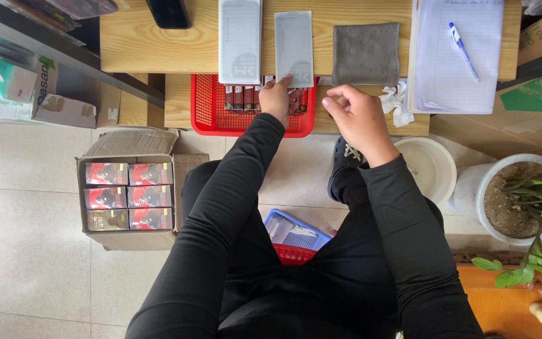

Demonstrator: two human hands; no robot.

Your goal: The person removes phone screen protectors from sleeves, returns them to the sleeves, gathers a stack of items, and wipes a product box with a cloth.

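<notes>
My left hand (277, 97) pinches the near edge of a thin grey-white rectangular sheet (294, 47) that lies on the wooden table (158, 44), just above a red plastic basket (211, 107). My right hand (359, 116) hovers over the table's lower shelf with fingers curled loosely, nothing visible in it. A second, larger pale sheet (239, 37) lies left of the first. A grey cloth (366, 53) lies right of it. The red basket holds a row of small red and dark boxes (239, 97).
A notepad (456, 59) with a blue pen (463, 49) lies at right, crumpled tissue (396, 100) beside it. An open cardboard box (127, 194) of packets stands on the tiled floor at left. A blue and red basket (293, 235) sits between my legs. A white bucket (431, 166) and potted plant (515, 198) stand at right.
</notes>
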